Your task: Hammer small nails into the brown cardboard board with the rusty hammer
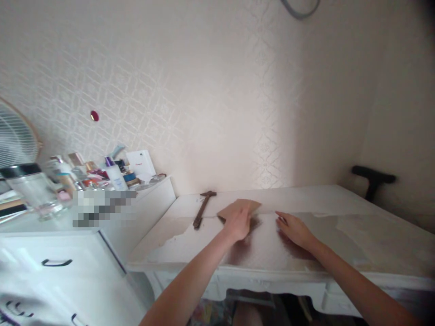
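Head view: pinching tan sheet (234, 208) in closed left hand (239, 223), apparently for control; cannot tell hold of right hand (295, 228) beside grip.

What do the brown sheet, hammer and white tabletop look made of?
Brown sheet: likely cardboard or stiff paper; thin, matte tan.
Hammer: head probably metal, dull dark brown as if rusted; handle metal or wood, can't tell.
White tabletop: perhaps painted wood, glossy; dark reflections show, and white gives way to greyish patches.
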The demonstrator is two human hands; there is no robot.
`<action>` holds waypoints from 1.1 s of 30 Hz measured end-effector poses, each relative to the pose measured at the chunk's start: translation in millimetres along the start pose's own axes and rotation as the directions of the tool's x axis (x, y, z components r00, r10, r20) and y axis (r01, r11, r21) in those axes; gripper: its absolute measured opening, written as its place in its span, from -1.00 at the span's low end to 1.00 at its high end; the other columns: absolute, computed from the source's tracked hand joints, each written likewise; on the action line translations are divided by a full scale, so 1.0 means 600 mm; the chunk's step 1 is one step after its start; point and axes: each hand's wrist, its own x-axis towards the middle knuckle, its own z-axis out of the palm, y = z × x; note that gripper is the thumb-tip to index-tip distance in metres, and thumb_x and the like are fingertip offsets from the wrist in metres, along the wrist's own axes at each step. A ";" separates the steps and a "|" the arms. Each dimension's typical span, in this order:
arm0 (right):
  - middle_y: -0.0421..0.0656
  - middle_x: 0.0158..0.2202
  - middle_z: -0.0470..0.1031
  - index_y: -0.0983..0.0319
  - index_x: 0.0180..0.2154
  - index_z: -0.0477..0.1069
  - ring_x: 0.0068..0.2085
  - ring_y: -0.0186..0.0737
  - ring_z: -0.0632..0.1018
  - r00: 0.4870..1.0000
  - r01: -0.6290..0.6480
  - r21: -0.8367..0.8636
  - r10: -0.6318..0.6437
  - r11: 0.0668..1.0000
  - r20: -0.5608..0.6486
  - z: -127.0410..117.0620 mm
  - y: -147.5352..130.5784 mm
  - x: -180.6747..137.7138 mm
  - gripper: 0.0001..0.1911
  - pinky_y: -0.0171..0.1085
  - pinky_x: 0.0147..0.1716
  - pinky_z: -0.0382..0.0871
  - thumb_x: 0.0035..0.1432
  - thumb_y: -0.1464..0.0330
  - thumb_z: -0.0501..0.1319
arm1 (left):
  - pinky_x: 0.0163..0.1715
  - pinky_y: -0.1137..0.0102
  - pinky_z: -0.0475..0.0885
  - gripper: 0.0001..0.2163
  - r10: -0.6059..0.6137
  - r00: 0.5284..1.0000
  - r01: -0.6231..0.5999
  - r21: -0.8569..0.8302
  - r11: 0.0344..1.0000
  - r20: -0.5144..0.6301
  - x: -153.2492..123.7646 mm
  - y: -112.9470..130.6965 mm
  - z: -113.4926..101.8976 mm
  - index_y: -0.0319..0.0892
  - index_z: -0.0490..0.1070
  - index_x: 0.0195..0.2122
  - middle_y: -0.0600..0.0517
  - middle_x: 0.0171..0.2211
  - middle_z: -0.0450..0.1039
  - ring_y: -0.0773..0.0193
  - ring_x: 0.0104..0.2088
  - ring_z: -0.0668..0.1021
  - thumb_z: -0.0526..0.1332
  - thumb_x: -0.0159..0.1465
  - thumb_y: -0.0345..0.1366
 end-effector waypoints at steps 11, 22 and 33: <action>0.13 -0.12 0.50 0.40 0.10 0.24 -0.09 -0.02 0.50 0.997 -0.052 -0.131 0.058 0.990 0.043 0.007 -0.035 0.023 -0.48 -0.15 -0.09 0.28 0.22 0.26 -0.12 | 0.03 0.29 0.27 -0.53 -0.295 0.955 0.294 -0.094 0.951 0.002 0.078 -0.050 0.043 -0.32 0.28 0.04 -0.21 0.03 0.37 0.12 0.06 0.40 -0.18 0.32 -0.11; 0.21 0.06 0.33 0.34 0.04 0.30 0.08 0.14 0.33 0.986 -0.164 -0.285 0.168 0.944 -0.011 0.047 -0.023 0.100 -0.49 0.08 -0.01 0.14 0.22 0.18 -0.11 | -0.16 0.40 0.37 -0.61 -0.274 0.957 0.288 -0.178 0.941 0.099 0.081 -0.047 0.026 -0.20 0.39 -0.06 -0.07 -0.13 0.50 0.23 -0.14 0.52 -0.10 0.30 -0.13; 0.06 0.18 0.22 0.26 0.10 0.27 0.17 0.20 0.21 0.992 -0.097 -0.279 0.116 0.956 0.054 0.053 -0.006 0.091 -0.45 0.20 0.04 0.07 0.22 0.15 -0.16 | -0.14 0.36 0.37 -0.72 -0.507 0.843 0.530 0.109 0.841 -0.182 0.103 -0.228 -0.054 -0.10 0.48 -0.17 -0.04 -0.15 0.52 0.17 -0.12 0.52 0.00 0.25 -0.26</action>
